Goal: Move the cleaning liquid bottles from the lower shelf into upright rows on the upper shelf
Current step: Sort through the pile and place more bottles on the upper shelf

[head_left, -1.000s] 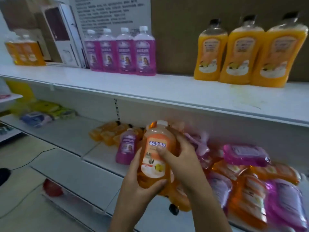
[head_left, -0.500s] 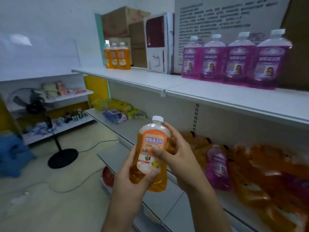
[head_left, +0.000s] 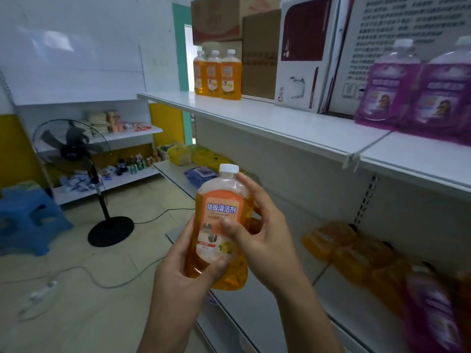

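An orange cleaning liquid bottle (head_left: 219, 225) with a white cap is upright in front of me, held by both hands. My left hand (head_left: 183, 273) grips its lower part from the left; my right hand (head_left: 260, 235) wraps its right side, thumb on the label. On the upper shelf (head_left: 293, 123) three orange bottles (head_left: 216, 75) stand in a row at the far left end, and purple bottles (head_left: 418, 90) stand at the right. Orange bottles (head_left: 344, 248) and a purple bottle (head_left: 433, 309) lie on the lower shelf (head_left: 344, 301) at the right.
Cardboard boxes (head_left: 244, 42) and a white boxed item (head_left: 305, 54) stand at the back of the upper shelf. A standing fan (head_left: 76, 154) and a blue stool (head_left: 28, 220) are on the floor to the left, with cables across the floor. A side shelf (head_left: 107, 179) holds small goods.
My view has swung left along the shelves. The orange bottle stays in both hands and has come up and away from the lower shelf; the row of three orange bottles is now ahead.
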### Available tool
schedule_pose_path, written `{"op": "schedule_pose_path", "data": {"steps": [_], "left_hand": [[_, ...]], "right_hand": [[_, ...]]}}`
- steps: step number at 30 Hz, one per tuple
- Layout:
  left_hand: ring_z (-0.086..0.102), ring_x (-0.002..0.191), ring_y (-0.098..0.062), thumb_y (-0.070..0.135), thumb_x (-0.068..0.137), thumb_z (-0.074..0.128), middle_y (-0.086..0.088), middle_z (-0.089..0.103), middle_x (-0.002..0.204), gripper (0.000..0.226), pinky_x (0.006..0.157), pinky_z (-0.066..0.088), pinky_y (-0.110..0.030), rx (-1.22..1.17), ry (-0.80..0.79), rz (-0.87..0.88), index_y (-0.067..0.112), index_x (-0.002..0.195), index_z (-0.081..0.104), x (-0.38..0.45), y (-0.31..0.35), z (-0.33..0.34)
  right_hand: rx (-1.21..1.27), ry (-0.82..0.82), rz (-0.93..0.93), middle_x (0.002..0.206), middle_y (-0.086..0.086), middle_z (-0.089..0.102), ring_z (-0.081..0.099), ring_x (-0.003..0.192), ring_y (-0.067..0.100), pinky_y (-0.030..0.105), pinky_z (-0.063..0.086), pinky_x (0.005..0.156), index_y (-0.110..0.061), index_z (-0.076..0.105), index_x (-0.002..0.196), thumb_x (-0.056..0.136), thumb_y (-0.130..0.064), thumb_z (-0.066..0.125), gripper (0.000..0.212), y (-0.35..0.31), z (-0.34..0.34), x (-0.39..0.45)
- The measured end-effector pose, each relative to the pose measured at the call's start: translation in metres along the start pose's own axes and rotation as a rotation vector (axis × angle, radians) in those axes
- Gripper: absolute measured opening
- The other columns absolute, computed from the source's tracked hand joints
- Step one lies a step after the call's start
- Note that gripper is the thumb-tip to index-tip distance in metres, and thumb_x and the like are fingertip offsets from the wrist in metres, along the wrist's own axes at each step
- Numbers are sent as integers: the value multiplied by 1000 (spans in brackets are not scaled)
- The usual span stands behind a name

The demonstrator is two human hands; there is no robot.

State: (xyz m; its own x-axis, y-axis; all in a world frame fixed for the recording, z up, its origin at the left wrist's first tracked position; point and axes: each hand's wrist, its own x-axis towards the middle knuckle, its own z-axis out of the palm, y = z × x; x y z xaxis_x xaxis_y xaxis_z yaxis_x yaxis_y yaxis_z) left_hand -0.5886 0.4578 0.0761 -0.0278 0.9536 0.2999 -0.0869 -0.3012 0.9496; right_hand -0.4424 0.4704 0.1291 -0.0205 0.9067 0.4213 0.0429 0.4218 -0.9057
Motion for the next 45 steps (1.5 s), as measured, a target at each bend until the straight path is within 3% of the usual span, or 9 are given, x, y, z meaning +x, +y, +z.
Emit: {"op": "schedule_pose_path", "data": {"steps": [4,13,20,23,29,35,39,41,45], "left_hand": [[66,108,-3,60,49,89,19,67,121,77,76,57,-19,1,4,71,61,118,56,67,-1,-22],[66,110,-7,42,61,89,15,66,123,69,78,55,-16,-6,-48,249,54,119,54,235,12,-60],[63,117,-10,35,67,84,12,62,130,81,82,55,-19,-67,-112,410,42,136,43,339,34,-76],[63,116,-9,28,65,86,11,62,129,90,87,57,-33,-48,-216,483,32,142,40,393,44,-69],[60,102,13,24,72,85,27,65,110,74,78,45,-1,54,-640,615,27,133,43,484,56,-31],[55,110,-3,33,77,81,18,55,118,75,78,41,-6,284,-859,633,26,136,34,537,31,8],[48,128,-21,55,88,61,0,50,143,65,102,43,-39,815,-968,702,26,142,39,569,22,15],[47,127,-24,65,91,46,-5,50,143,64,103,42,-44,1007,-1030,654,22,139,45,578,21,12],[47,125,-21,64,95,33,-2,50,142,61,105,40,-44,1008,-1054,598,21,134,52,588,15,-4]], "right_hand": [[18,-45,-79,127,-4,60,70,102,12,27,60,77,-36,47,141,87,-9,73,66,17,19,66],[-35,-97,-204,130,-3,59,68,108,14,37,60,86,-36,38,146,86,-15,75,74,23,55,230],[-96,-103,-317,140,-6,48,66,112,9,27,59,86,-38,22,151,81,-8,79,96,6,81,310],[-230,5,-378,137,2,47,66,112,11,29,58,89,-28,18,152,80,4,76,98,-7,79,344],[-763,233,-293,121,-10,52,63,109,-3,16,55,84,-18,13,154,78,1,78,102,-41,57,383],[-1063,445,-1,111,-7,61,64,102,9,24,55,86,-25,27,146,74,-16,86,94,-21,33,411],[-942,553,107,116,-8,56,62,103,8,26,57,83,-27,30,146,75,-11,84,91,-4,4,440],[-935,560,149,121,-4,56,62,110,14,32,57,86,-29,26,147,76,-9,83,93,3,-10,456],[-928,591,199,114,-9,54,58,107,11,18,51,67,-29,21,150,78,-6,81,97,17,-27,491]]}}
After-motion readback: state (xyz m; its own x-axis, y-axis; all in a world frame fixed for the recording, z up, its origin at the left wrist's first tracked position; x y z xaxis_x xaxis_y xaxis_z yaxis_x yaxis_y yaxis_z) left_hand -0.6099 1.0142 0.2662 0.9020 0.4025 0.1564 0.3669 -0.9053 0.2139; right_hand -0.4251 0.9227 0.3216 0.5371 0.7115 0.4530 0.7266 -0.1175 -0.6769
